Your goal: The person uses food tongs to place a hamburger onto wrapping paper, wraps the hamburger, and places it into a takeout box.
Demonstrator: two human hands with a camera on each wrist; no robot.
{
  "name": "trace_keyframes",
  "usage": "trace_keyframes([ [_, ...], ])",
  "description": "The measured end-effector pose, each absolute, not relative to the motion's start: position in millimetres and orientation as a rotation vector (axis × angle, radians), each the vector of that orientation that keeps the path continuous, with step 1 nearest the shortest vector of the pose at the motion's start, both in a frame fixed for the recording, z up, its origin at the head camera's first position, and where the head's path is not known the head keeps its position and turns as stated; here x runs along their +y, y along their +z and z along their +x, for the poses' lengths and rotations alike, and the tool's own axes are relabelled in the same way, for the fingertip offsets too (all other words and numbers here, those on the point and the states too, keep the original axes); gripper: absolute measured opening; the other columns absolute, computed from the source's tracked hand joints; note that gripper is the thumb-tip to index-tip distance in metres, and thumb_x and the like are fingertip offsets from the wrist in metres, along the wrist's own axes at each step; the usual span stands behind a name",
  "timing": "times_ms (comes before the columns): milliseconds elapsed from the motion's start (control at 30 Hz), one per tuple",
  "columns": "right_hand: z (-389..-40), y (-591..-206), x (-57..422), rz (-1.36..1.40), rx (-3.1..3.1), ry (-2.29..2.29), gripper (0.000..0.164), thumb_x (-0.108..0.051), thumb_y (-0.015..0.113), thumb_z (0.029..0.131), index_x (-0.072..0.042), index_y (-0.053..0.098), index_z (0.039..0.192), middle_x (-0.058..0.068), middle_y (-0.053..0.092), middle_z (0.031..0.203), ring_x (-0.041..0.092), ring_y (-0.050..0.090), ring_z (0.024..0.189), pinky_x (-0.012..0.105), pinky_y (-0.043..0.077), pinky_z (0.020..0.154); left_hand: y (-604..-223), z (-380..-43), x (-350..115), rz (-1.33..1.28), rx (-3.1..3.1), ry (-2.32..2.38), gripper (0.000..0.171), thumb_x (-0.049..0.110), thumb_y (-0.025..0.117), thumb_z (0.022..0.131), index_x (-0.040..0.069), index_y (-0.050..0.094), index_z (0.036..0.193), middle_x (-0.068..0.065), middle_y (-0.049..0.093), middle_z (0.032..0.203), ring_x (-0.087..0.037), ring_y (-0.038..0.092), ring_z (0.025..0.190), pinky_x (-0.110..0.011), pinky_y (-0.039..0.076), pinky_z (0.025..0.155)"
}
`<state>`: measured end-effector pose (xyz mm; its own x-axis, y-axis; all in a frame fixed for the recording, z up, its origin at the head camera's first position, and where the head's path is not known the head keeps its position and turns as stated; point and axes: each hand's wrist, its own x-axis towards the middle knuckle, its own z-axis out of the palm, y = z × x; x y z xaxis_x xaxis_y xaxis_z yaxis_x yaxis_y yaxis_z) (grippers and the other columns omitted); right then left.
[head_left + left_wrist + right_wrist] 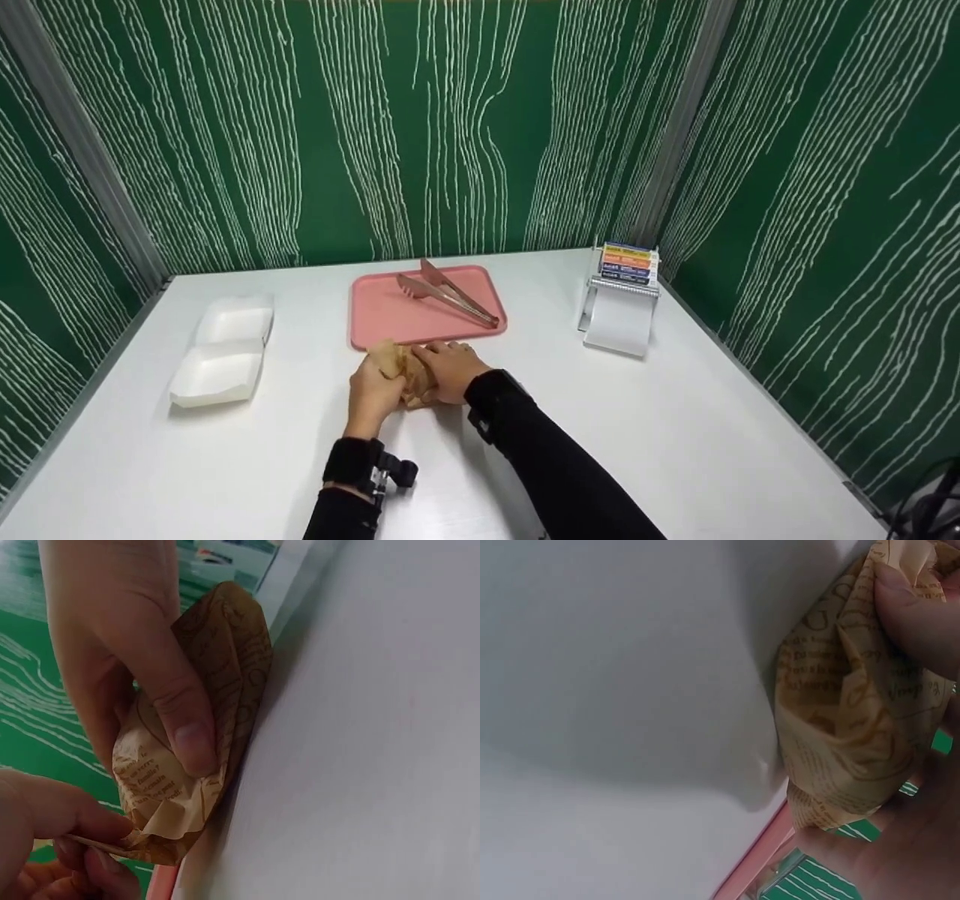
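A bundle wrapped in brown printed paper sits on the white table just in front of the pink tray. My right hand grips it from the right, thumb on the near side and fingers over the far side. On the left, my left hand pinches a loose end of the paper between thumb and fingers, which shows in the left wrist view as a folded flap. Creases and a tucked fold of the wrapper face the right wrist camera. Whatever lies inside the paper is hidden.
Metal tongs lie on the pink tray behind the hands. An open white takeaway box stands to the left. At the back right is a label dispenser with coloured boxes on top. Green walls enclose the table.
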<state>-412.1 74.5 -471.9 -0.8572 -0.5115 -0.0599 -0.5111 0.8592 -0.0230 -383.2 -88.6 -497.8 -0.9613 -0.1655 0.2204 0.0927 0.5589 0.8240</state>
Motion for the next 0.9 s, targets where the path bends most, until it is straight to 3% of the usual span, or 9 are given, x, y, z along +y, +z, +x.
trace_keyframes([
  [100,-412,-471,75,-0.824,2.967,-0.012,0.083,-0.044,0.076,0.095,-0.016,0.037,0.164,0.011,0.044,0.160,0.033,0.043,0.146,0.049,0.038,0.119,-497,-383,-88,0.050,-2.523,-1.355,0.005,0.002,0.067,0.079,0.004,0.063,0.078,-0.009,0.065,0.077,-0.026,0.061,0.073,-0.040,0.051,0.063],
  [200,-411,-469,76,-0.822,2.957,-0.054,0.084,-0.044,0.077,0.094,-0.016,0.038,0.163,0.011,0.046,0.159,0.034,0.045,0.144,0.050,0.039,0.118,-498,-385,-84,-0.043,-2.518,-1.335,0.025,0.001,0.066,0.083,0.011,0.053,0.065,-0.002,0.055,0.065,-0.022,0.053,0.064,-0.036,0.045,0.056],
  [300,-413,-470,78,-0.823,2.945,-0.128,0.085,-0.043,0.079,0.093,-0.016,0.039,0.163,0.011,0.047,0.158,0.035,0.046,0.143,0.051,0.040,0.117,-499,-387,-79,-0.170,-2.494,-1.308,0.027,0.000,0.068,0.088,0.008,0.057,0.065,0.000,0.054,0.064,-0.019,0.053,0.063,-0.037,0.047,0.058],
  [533,-420,-477,83,-0.730,2.924,-0.336,0.104,-0.041,0.084,0.090,-0.009,0.022,0.167,0.011,0.044,0.162,0.035,0.042,0.148,0.047,0.035,0.122,-501,-387,-74,-0.390,-2.483,-1.228,0.007,-0.001,0.070,0.093,-0.003,0.075,0.088,-0.014,0.073,0.093,-0.030,0.069,0.084,-0.049,0.059,0.078],
  [633,-421,-476,85,-0.690,2.911,-0.447,0.116,-0.038,0.089,0.085,-0.009,0.014,0.168,0.013,0.050,0.158,0.037,0.049,0.142,0.048,0.038,0.119,-501,-385,-74,-0.530,-2.510,-1.151,0.020,-0.005,0.068,0.089,-0.008,0.076,0.106,-0.023,0.072,0.112,-0.041,0.069,0.105,-0.054,0.057,0.093],
  [733,-421,-474,86,-0.671,2.900,-0.538,0.120,-0.031,0.091,0.083,-0.012,0.010,0.169,0.017,0.055,0.152,0.037,0.053,0.137,0.049,0.041,0.117,-501,-384,-73,-0.648,-2.569,-1.105,0.043,-0.005,0.067,0.083,-0.006,0.072,0.126,-0.029,0.063,0.136,-0.049,0.056,0.131,-0.058,0.046,0.111],
  [900,-420,-474,91,-0.719,2.894,-0.601,0.111,-0.017,0.085,0.087,-0.015,0.010,0.170,0.018,0.053,0.152,0.037,0.053,0.136,0.047,0.042,0.116,-497,-378,-64,-0.659,-2.701,-1.015,0.054,0.003,0.069,0.078,-0.005,0.069,0.132,-0.034,0.041,0.156,-0.052,0.031,0.149,-0.059,0.031,0.120],
])
